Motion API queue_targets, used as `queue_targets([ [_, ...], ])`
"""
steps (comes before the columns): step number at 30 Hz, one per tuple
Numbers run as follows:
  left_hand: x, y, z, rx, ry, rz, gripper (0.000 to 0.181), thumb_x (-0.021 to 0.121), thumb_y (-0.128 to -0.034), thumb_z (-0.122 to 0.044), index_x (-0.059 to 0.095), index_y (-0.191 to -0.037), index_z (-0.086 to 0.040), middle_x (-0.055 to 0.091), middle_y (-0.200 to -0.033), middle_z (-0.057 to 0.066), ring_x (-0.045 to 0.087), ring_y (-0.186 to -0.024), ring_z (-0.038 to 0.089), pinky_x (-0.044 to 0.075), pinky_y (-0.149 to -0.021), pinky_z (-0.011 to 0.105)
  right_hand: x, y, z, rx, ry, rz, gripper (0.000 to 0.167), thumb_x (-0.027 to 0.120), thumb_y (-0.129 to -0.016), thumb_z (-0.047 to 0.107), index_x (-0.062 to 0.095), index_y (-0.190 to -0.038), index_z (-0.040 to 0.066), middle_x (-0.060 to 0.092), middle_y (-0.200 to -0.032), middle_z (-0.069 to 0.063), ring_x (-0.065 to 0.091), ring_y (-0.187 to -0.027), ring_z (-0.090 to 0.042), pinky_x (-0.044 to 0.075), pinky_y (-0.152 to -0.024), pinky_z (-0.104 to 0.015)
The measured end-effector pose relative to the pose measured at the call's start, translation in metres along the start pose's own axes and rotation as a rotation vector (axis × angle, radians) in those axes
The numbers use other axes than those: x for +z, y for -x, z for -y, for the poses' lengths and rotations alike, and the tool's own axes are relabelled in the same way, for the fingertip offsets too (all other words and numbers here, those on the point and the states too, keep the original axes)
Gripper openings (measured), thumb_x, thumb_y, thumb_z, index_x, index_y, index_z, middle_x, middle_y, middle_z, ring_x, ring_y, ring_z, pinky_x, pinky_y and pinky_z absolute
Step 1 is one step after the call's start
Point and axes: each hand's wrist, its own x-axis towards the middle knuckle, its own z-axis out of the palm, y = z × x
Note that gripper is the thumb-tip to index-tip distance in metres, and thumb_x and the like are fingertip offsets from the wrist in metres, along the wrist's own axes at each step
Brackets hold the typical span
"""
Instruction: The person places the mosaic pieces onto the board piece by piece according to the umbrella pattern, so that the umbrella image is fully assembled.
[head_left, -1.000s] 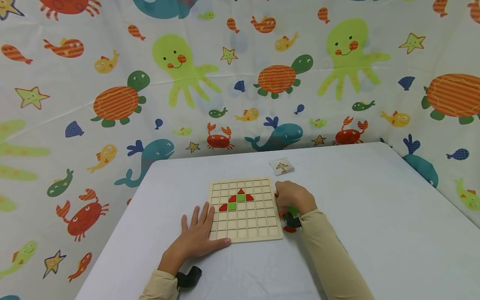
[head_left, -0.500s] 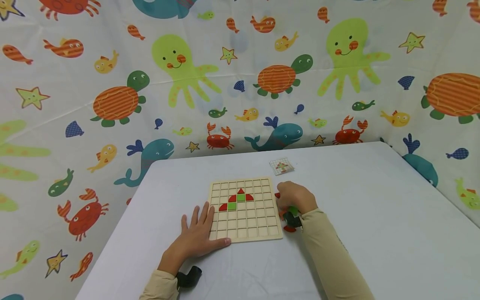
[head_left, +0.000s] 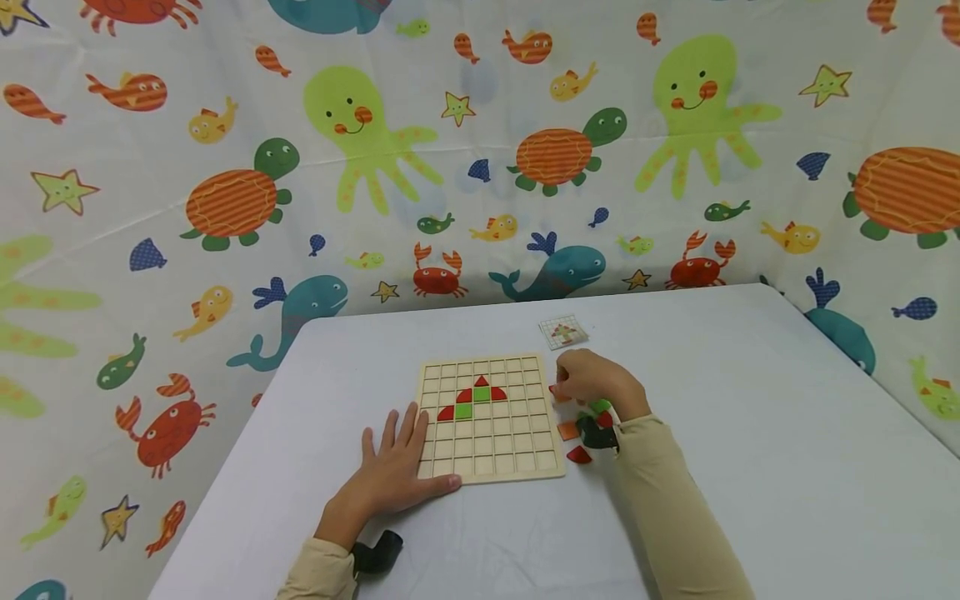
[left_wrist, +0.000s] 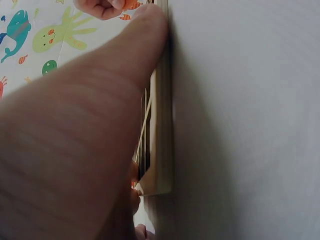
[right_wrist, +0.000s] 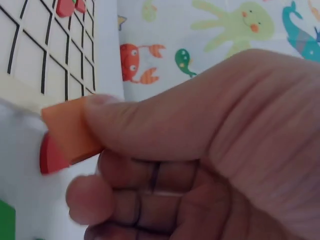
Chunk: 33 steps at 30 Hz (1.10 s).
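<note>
My left hand [head_left: 393,467] rests spread on the left edge and near corner of a pale wooden grid board [head_left: 495,454], its thumb along the near edge. In the right wrist view, my right hand [right_wrist: 200,130] pinches an orange square tile [right_wrist: 70,130] between thumb and fingers, just off the board's right side. In the head view that right hand [head_left: 600,383] hides most of the tile. A red piece [right_wrist: 52,155] lies below the tile. On the board sit two green squares [head_left: 482,394], several red curved pieces [head_left: 446,414] and a small red triangle [head_left: 482,381].
Loose pieces lie right of the board: an orange tile [head_left: 568,431], a red curved piece [head_left: 579,455] and a green piece [head_left: 600,406] partly under the right hand. A printed pattern card [head_left: 564,332] lies behind the board on the white-covered table [head_left: 750,400].
My right hand has shifted slightly up and to the right, away from the loose pieces, and more of them now show. The left hand and the board stay nearly in place.
</note>
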Motion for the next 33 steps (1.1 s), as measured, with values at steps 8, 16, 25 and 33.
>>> queue_targets([
  [8,-0.001,0.000,0.001,0.002,-0.004,-0.005,0.125,0.075,-0.0849,-0.074,0.020,-0.169,0.000,0.009,-0.177,0.023,0.001,-0.160,0.051,-0.006,-0.118,0.077,0.007,-0.007,0.005,-0.158,-0.074,-0.048,0.016,0.068,-0.106,0.013,0.064,-0.092,0.005,0.060,-0.075,-0.006,0.056,-0.065,-0.019,0.044,-0.062,-0.031],
  [16,0.001,-0.001,0.001,0.002,-0.009,-0.007,0.126,0.074,-0.0845,-0.075,0.021,-0.169,0.000,0.009,-0.177,0.023,0.001,-0.160,0.051,-0.006,-0.118,0.077,0.021,-0.017,0.016,-0.287,-0.108,-0.122,0.017,0.067,-0.106,0.010,0.063,-0.091,0.006,0.057,-0.077,-0.004,0.051,-0.067,-0.017,0.042,-0.062,-0.030],
  [25,0.001,0.000,0.002,0.003,0.001,-0.005,0.127,0.073,-0.0847,-0.077,0.020,-0.170,0.000,0.008,-0.177,0.024,0.000,-0.161,0.051,-0.006,-0.118,0.077,0.045,-0.031,0.034,-0.357,-0.120,-0.114,0.010,0.066,-0.107,0.005,0.065,-0.097,0.005,0.062,-0.085,-0.002,0.055,-0.076,-0.017,0.048,-0.069,-0.030],
  [33,0.001,0.000,0.001,0.006,-0.007,-0.006,0.127,0.072,-0.0849,-0.078,0.019,-0.170,0.000,0.007,-0.177,0.023,-0.001,-0.161,0.051,-0.006,-0.118,0.078,0.062,-0.035,0.050,-0.400,-0.102,-0.139,0.010,0.069,-0.104,0.004,0.065,-0.096,0.006,0.060,-0.083,0.000,0.054,-0.078,-0.017,0.047,-0.072,-0.028],
])
